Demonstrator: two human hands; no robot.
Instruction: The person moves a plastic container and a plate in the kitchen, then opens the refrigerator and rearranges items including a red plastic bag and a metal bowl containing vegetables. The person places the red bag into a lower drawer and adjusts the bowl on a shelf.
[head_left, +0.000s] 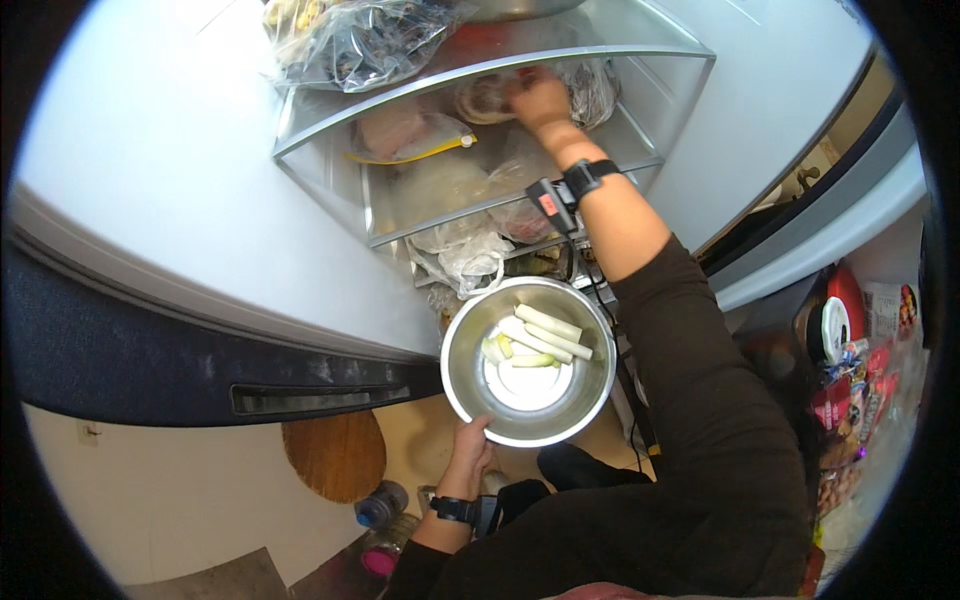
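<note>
My left hand (474, 444) grips the near rim of a stainless steel bowl (465, 367), with the thumb over the edge. Several cut pale green-white stalks, like leek or large scallion (547, 322), lie in it. My right hand (538, 99) reaches into an open refrigerator, under the upper shelf. Its fingers are blurred beside something red and a clear-wrapped roundish item (481, 99); whether they grip anything is unclear. Close by on the right sits a crumpled clear plastic bag (592, 91). A zip bag with a yellow seal (412, 152) rests left of my hand.
Metal-edged refrigerator shelves (495, 63) hold bagged food, with a white plastic bag (472, 259) lower down. The dark refrigerator door (187, 360) stands open at left. On the floor side are a round wooden board (334, 456) and plastic bottles (382, 504). Packaged snacks (855, 405) lie right.
</note>
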